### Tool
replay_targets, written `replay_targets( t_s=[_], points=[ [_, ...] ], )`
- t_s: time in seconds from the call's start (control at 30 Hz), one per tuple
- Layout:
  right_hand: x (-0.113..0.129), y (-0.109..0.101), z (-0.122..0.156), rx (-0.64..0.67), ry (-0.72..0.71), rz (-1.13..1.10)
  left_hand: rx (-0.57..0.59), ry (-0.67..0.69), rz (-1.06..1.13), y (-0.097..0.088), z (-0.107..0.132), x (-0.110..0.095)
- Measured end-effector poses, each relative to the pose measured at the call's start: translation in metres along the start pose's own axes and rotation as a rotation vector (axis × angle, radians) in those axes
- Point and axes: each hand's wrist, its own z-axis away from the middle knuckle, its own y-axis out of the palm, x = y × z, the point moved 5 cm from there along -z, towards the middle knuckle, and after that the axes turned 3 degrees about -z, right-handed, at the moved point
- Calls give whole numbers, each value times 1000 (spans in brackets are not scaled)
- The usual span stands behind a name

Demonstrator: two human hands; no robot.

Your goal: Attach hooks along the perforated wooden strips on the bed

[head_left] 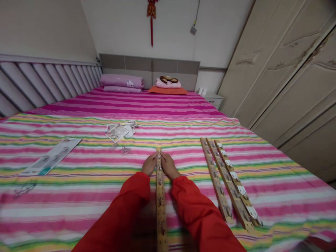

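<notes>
A long tan cardboard strip (160, 203) with small metal pieces fixed along it lies lengthwise on the striped bedspread (78, 175), running away from me. My left hand (150, 163) and my right hand (168, 165), both in red sleeves, meet at its far end. The fingers of each hand are curled and pinch the strip's top from either side. What sits under the fingertips is too small to make out.
Three more strips (228, 182) lie side by side to the right. A pile of small clear packets (120, 131) and a loose clip (125, 150) lie ahead to the left. A printed sheet (51, 156) lies far left. Pillows (122, 83) sit at the headboard; a wardrobe (288, 80) stands on the right.
</notes>
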Motion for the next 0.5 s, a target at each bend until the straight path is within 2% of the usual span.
replay_targets(
  t_s=[0.2,0.37,0.43,0.5],
  points=[
    [6,-4,5,-12,6,-131,-24,-49,70,1,4,8],
    [11,-6,9,45,42,-383,30,-124,198,2,7,2],
    [9,-7,9,32,96,-480,25,-151,216,-3,12,-1],
    [7,-9,10,-8,109,-511,-17,-133,216,-17,16,-5]
  ],
)
